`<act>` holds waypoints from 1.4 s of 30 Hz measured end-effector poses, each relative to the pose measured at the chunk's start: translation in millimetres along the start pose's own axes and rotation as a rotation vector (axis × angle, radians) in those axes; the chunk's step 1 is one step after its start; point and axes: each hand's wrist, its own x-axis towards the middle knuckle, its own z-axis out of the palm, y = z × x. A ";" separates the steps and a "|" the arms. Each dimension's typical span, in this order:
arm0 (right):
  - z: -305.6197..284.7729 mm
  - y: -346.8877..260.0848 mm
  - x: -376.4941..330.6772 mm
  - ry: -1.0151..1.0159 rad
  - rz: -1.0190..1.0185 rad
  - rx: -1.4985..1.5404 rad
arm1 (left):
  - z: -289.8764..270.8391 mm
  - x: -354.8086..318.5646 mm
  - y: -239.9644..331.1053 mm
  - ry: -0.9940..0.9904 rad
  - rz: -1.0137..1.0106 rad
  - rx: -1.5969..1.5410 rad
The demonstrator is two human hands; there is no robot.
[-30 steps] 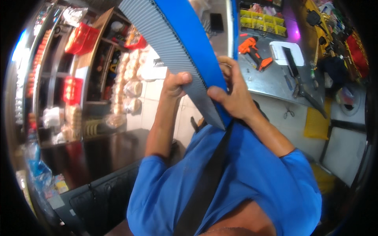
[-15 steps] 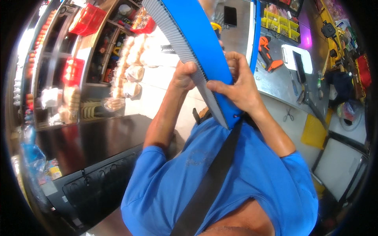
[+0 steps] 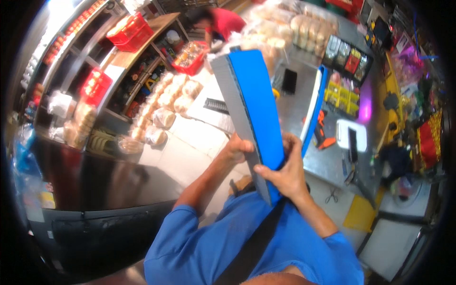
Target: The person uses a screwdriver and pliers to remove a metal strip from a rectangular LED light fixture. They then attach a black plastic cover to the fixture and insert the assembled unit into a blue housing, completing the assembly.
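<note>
- Head view: a long, flat blue panel with a grey ribbed edge (image 3: 254,118) is held upright and tilted, its upper end leaning away over the white tiled floor (image 3: 185,156), its lower end close above the blue-shirted chest.
- The panel's grey side is turned to the person's left, the blue face to the right; its top corner is seen against the bagged bread on the far counter (image 3: 285,23).
- Open floor is seen to the left of the panel; a dark glossy counter (image 3: 95,180) bounds it at the left, and a grey metal worktable (image 3: 327,161) with an orange power tool (image 3: 323,135) lies close on the right.
- The left hand (image 3: 237,145) is clasped on the panel's grey edge, forearm raised from below.
- The right hand (image 3: 285,173) is wrapped over the blue face near the lower end, thumb pressed to the edge.
</note>
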 end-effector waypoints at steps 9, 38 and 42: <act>0.0 -1.4 5.0 -0.012 0.028 -0.023 | -4.9 10.9 1.6 -0.105 0.073 -0.141; 18.3 63.9 13.3 -0.031 -0.176 -0.140 | -17.7 25.2 81.3 -0.040 0.260 0.099; 22.9 64.0 12.8 -0.047 -0.169 -0.140 | -23.4 24.2 81.8 -0.040 0.257 0.110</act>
